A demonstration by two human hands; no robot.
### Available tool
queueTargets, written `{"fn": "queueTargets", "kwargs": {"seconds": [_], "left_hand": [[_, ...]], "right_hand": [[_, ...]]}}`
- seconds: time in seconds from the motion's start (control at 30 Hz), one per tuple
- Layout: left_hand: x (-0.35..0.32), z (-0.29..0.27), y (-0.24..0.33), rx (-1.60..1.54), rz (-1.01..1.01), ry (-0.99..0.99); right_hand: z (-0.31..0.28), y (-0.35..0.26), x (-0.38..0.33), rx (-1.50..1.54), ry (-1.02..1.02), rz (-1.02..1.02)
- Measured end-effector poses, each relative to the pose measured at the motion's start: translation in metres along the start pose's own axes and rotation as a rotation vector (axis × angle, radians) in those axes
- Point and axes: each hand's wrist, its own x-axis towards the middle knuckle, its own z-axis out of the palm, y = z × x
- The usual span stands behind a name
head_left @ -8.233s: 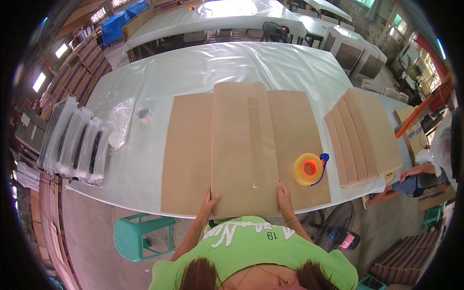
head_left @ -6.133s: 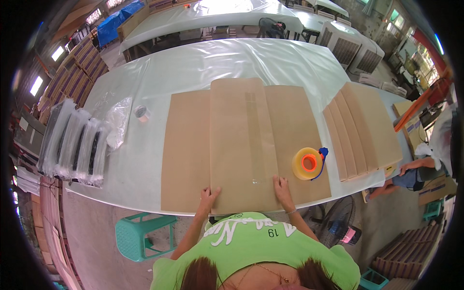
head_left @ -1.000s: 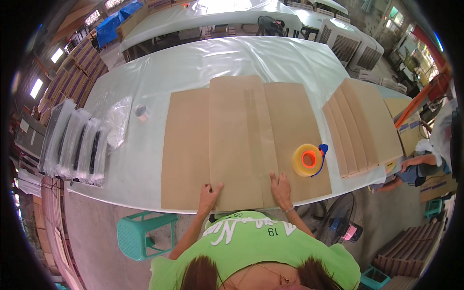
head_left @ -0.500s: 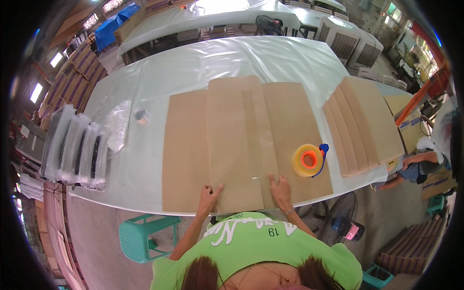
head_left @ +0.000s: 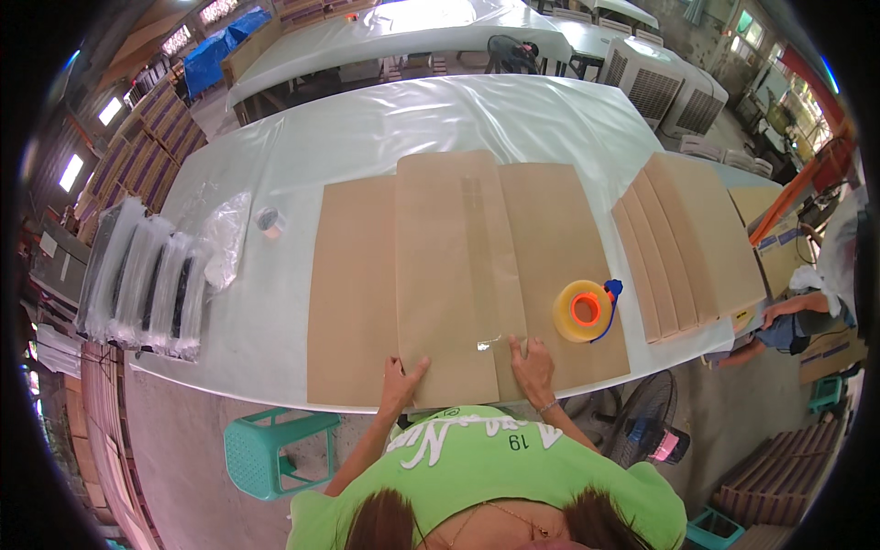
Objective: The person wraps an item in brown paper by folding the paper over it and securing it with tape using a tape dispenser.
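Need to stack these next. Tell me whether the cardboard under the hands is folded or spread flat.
Folded: the cardboard lies flat, side flaps meeting along a taped centre seam.

Flattened carton [head_left: 463, 275] lies on the plastic-covered table [head_left: 302, 147]. Left hand [head_left: 401, 380] and right hand [head_left: 533, 360] press flat on its near edge. Tape roll [head_left: 583, 312] sits on its right flap; cardboard stack [head_left: 687, 240] beyond.
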Motion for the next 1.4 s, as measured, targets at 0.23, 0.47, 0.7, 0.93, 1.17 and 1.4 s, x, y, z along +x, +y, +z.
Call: {"fn": "queueTargets", "kwargs": {"seconds": [0.23, 0.47, 0.7, 0.93, 1.17, 1.4], "left_hand": [[-0.006, -0.004, 0.02, -0.078, -0.049, -0.045], [0.002, -0.006, 0.0, 0.013, -0.05, -0.035], [-0.004, -0.02, -0.015, -0.319, -0.19, -0.103], [0.021, -0.046, -0.047, -0.364, -0.106, -0.3], [0.045, -0.057, -0.021, 0.065, 0.35, -0.287], [0.049, -0.079, 0.021, 0.52, 0.59, -0.342]], "right_hand": [[0.002, 0.005, 0.0, 0.008, 0.012, 0.003], [0.01, 0.01, -0.005, 0.065, 0.062, -0.021], [0.002, 0.031, -0.01, 0.413, -0.067, 0.101], [0.012, 0.098, 0.027, 0.755, -0.363, 0.053], [-0.037, 0.056, 0.061, 0.249, -0.42, -0.413], [-0.042, 0.052, 0.08, -0.039, -0.529, -0.729]]}}
